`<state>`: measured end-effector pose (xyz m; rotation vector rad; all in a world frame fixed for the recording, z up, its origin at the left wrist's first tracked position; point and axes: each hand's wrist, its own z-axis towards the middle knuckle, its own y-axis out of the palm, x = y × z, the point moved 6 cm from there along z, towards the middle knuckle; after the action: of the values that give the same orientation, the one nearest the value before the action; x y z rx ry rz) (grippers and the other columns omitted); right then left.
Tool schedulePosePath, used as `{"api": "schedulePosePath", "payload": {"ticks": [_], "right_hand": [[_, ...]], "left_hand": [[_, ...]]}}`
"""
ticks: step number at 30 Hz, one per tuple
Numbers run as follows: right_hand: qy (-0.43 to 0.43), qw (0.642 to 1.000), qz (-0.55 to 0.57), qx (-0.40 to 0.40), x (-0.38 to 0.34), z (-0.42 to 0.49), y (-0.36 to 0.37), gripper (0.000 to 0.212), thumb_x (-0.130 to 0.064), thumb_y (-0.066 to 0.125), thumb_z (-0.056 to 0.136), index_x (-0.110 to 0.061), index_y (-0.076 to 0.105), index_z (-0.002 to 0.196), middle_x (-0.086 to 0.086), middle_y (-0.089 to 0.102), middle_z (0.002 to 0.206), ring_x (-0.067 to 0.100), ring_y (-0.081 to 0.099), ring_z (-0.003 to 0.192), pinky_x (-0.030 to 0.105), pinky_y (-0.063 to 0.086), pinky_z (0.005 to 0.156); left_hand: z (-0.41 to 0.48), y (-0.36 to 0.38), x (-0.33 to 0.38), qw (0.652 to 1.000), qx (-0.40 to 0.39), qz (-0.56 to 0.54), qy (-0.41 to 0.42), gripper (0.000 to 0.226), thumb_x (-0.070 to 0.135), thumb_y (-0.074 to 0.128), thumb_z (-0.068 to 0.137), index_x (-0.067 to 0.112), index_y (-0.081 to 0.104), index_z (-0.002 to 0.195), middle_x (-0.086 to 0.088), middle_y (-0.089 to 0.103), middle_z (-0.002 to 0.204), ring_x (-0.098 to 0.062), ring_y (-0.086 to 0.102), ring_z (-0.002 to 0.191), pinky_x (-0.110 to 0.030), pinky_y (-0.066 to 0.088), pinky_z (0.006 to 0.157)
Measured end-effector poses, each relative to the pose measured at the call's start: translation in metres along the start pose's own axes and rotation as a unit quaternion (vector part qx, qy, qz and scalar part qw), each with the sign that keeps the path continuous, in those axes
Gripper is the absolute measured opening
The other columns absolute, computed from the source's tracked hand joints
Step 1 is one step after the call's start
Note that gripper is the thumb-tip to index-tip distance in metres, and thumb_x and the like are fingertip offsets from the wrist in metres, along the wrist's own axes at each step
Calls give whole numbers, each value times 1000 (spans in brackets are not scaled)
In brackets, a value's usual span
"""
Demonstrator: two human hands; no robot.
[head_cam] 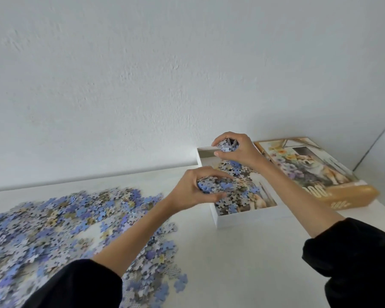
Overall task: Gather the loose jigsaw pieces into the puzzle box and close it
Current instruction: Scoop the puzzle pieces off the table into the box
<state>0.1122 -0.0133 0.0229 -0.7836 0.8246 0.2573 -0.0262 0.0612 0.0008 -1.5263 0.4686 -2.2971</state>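
A white open puzzle box (249, 215) stands on the white table, with several jigsaw pieces (242, 196) lying inside. My left hand (193, 187) grips a handful of blue and grey pieces at the box's left rim. Above the box's far end, my right hand (236, 150) holds another handful of pieces, and a few hang below its fingers. A wide heap of loose pieces (53, 232) covers the table to the left. The box lid (316, 174), printed with a dog and flowers, lies flat to the right of the box.
A white wall (165, 74) rises right behind the table, and a corner closes the right side. The bare white tabletop (242, 263) stretches in front of the box. Both forearms wear black sleeves.
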Motion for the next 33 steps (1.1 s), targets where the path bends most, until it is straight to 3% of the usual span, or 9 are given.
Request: {"api": "schedulePosePath", "payload": {"ticks": [2,6,10,11,14,19,22,25,33], "right_hand": [[13,1000,-9,-2,18,2,-8,17,-12,74,76,-17,67,91,12,66,98,41,55,91,53,42,86],[38,999,-18,-14,52,4,-14,21,-13,74,75,-29,66,86,12,65,96,39,56,89,53,43,84],[62,996,-37,-48,84,2,-14,17,-22,75,74,-27,67,89,-1,66,100,23,59,95,49,43,89],[75,994,-42,-60,91,2,-13,19,-25,75,74,-24,68,91,-3,65,102,18,59,98,47,43,93],[96,990,-40,-94,103,1,-9,23,-32,74,74,-22,69,94,-7,66,103,9,59,101,43,42,96],[101,988,-51,-102,104,3,-5,22,-28,75,74,-19,68,93,-5,66,104,-7,54,88,24,40,81],[102,987,-86,-93,109,3,-5,34,-32,77,70,-26,63,101,1,53,114,11,49,104,22,35,83],[131,986,-69,-79,109,0,-7,47,-35,76,70,-26,55,111,-9,41,118,13,46,112,23,35,89],[138,984,-103,-36,96,0,-15,52,-39,81,61,-31,56,105,-2,45,118,17,49,112,31,40,89]], "left_hand": [[16,15,-6,1000,-10,3,3,33,12,77,73,18,69,105,8,68,103,-7,62,99,-20,44,90],[41,38,-27,1000,-20,16,-3,34,17,77,73,18,69,107,1,69,106,-13,64,99,-37,50,90],[58,55,-47,988,-60,144,-18,38,34,76,74,25,68,110,12,63,107,2,55,95,-7,39,82],[61,61,-52,975,-89,202,-20,42,41,74,74,28,66,113,10,61,111,0,53,97,-7,35,78],[63,75,-68,941,-166,293,-29,55,53,68,74,31,57,122,2,53,122,-11,49,107,-19,34,80],[66,74,-69,940,-140,312,-6,42,46,65,80,27,61,117,0,55,116,-15,52,104,-33,42,86],[64,72,-68,938,-139,317,-6,34,37,63,84,24,63,115,0,58,113,-16,53,101,-31,40,83],[60,69,-64,944,-144,296,-6,30,36,62,86,23,64,112,2,59,108,-13,55,94,-33,45,80],[46,44,-41,966,-112,233,25,20,27,58,90,20,67,107,4,65,106,-9,60,91,-32,49,80]]}}
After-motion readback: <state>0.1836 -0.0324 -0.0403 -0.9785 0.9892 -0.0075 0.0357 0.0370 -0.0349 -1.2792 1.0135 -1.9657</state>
